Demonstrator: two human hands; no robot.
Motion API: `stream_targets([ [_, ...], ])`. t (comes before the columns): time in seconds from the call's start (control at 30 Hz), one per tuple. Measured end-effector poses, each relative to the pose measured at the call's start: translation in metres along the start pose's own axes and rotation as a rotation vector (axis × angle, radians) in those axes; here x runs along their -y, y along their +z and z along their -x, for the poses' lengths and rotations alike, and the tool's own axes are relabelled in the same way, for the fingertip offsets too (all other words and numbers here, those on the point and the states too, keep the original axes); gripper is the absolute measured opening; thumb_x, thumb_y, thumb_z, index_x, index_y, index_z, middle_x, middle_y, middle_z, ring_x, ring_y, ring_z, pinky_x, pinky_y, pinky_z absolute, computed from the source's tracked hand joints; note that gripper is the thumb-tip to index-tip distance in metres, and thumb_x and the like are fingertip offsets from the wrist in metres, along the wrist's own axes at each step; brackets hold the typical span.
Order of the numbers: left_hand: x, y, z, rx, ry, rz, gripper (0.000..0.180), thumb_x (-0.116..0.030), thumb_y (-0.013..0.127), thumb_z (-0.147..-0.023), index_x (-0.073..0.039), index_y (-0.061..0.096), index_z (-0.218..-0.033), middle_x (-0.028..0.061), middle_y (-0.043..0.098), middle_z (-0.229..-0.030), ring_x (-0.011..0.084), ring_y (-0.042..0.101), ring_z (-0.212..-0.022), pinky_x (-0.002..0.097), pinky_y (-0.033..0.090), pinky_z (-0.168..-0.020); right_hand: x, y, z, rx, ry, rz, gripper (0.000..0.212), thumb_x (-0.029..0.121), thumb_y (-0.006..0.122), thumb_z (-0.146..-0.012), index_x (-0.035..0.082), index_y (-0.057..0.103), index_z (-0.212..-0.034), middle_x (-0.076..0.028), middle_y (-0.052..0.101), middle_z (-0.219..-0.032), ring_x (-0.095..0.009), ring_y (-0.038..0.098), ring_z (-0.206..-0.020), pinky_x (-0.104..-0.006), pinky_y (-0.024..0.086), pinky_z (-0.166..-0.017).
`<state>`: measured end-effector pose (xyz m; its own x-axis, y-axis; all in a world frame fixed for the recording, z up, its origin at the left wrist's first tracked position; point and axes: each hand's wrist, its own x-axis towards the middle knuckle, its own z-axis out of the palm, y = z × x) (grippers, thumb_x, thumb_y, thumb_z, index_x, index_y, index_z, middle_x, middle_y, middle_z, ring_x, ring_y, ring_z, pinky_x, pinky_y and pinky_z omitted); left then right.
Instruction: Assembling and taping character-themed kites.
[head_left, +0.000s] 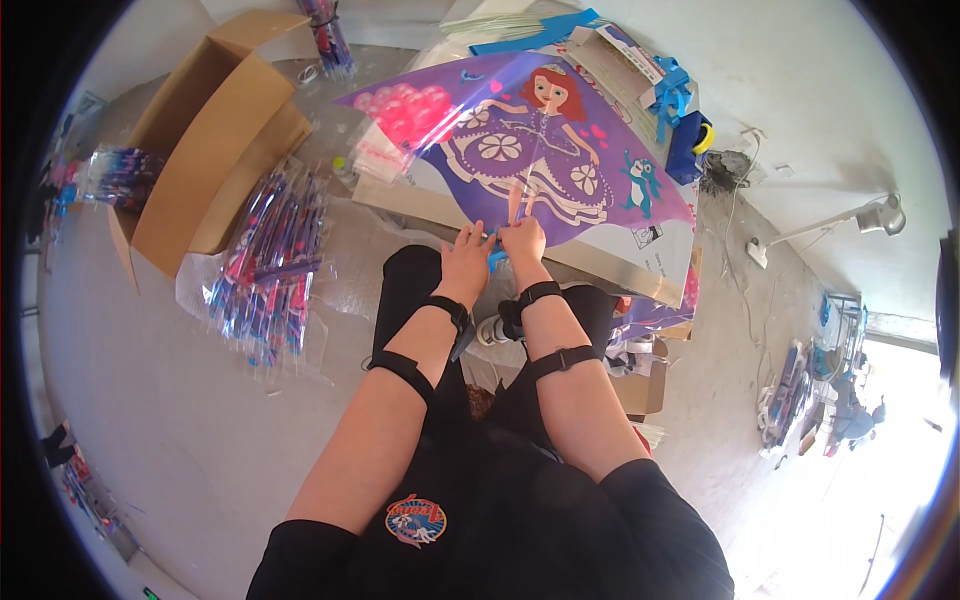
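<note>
A purple kite, printed with a red-haired princess in a purple gown, pink balloons and a small blue animal, lies spread before me on a low stack with a white top. At its near tip my right hand is closed, pinching the sheet. Just beside it, my left hand rests at the same tip, its fingers stretched out and a little apart. A bit of blue strip shows between the two hands; how it joins the kite is hidden.
On the left, an open cardboard box stands beside a pile of wrapped kites. Behind the kite are blue strips and a tape dispenser. A white standing fan or lamp and loose cables are at the right.
</note>
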<state>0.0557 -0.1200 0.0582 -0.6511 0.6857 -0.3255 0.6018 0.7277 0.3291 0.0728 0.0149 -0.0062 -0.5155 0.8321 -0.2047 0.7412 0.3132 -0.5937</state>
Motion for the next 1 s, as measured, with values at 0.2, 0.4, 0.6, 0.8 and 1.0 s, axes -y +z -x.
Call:
stream_targets([
  [0.2, -0.002, -0.003, 0.0, 0.01, -0.005, 0.015, 0.05, -0.009, 0.044, -0.088, -0.022, 0.044, -0.137, 0.0024, 0.025, -0.151, 0.0239, 0.024, -0.138, 0.0568, 0.026, -0.106, 0.004, -0.001, -0.01, 0.072, -0.012, 0.151, 0.017, 0.017, 0.071, -0.067, 0.003, 0.064, -0.07, -0.008, 0.065, -0.059, -0.018, 0.066, -0.056, -0.0305, 0.052, -0.058],
  [0.4, -0.004, -0.003, 0.0, 0.001, 0.005, 0.031, 0.053, -0.006, 0.045, -0.086, -0.022, 0.043, -0.137, 0.0032, 0.025, -0.151, 0.025, 0.025, -0.138, 0.0573, 0.027, -0.106, 0.02, -0.022, -0.024, 0.401, 0.011, 0.214, 0.031, 0.03, 0.071, -0.076, 0.001, 0.065, -0.069, -0.006, 0.065, -0.059, -0.016, 0.065, -0.055, -0.0317, 0.053, -0.056],
  [0.6, 0.003, 0.001, 0.003, -0.018, 0.001, 0.058, 0.056, -0.003, 0.048, -0.084, -0.021, 0.043, -0.136, 0.0041, 0.025, -0.151, 0.0259, 0.025, -0.138, 0.057, 0.027, -0.105, 0.037, -0.045, -0.021, 0.49, -0.2, 0.562, 0.049, 0.049, 0.065, -0.077, 0.002, 0.065, -0.067, -0.006, 0.064, -0.058, -0.018, 0.065, -0.055, -0.0321, 0.053, -0.057],
  [0.8, -0.002, -0.003, 0.0, 0.006, 0.019, 0.036, 0.058, -0.003, 0.05, -0.082, -0.022, 0.043, -0.137, 0.0038, 0.025, -0.151, 0.0253, 0.025, -0.138, 0.0556, 0.027, -0.106, 0.026, -0.051, -0.023, 0.502, -0.137, 0.496, 0.047, 0.052, 0.069, -0.073, 0.005, 0.067, -0.066, -0.004, 0.063, -0.055, -0.018, 0.065, -0.058, -0.0325, 0.052, -0.059],
  [1.0, 0.002, -0.006, 0.0, 0.05, 0.025, 0.015, 0.059, -0.002, 0.05, -0.083, -0.022, 0.042, -0.138, 0.0039, 0.025, -0.151, 0.0248, 0.025, -0.138, 0.0561, 0.027, -0.106, 0.019, -0.047, -0.016, 0.439, -0.198, 0.461, 0.045, 0.049, 0.073, -0.07, 0.004, 0.068, -0.072, -0.009, 0.065, -0.064, -0.022, 0.067, -0.069, -0.0353, 0.052, -0.064],
])
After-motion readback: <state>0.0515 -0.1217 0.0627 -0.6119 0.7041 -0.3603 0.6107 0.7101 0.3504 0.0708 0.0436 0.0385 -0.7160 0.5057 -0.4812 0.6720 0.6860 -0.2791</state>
